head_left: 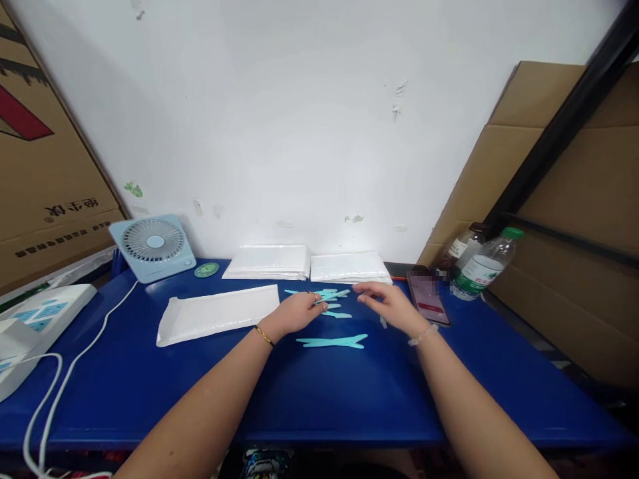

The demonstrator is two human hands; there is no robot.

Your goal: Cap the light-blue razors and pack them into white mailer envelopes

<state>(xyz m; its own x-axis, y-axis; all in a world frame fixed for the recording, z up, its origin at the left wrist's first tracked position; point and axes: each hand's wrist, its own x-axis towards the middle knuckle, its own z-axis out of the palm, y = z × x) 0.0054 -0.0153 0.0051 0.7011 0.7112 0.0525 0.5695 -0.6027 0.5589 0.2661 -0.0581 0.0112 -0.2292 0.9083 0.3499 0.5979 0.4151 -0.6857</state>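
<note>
Slim teal plastic sticks, shaped like eyebrow razors, lie on the blue table point(369, 392). My left hand point(298, 311) is closed over the small group of teal sticks point(341, 315), its thumb and fingers pinching one of them; the palm side is hidden. Nearer to me, two crossed teal sticks point(332, 341) rest apart from the group. To the right of the group, my right hand point(387, 306) hovers with its fingers bent and apart, and nothing shows between them. A flat white packet point(219, 314) lies left of my left hand.
Two stacks of white packets, the left stack point(267, 261) and the right stack point(349, 267), stand against the wall. A small blue fan point(156, 247) and a power strip point(50, 319) are at left. On the right are a phone point(428, 296) and a green-capped bottle point(486, 266).
</note>
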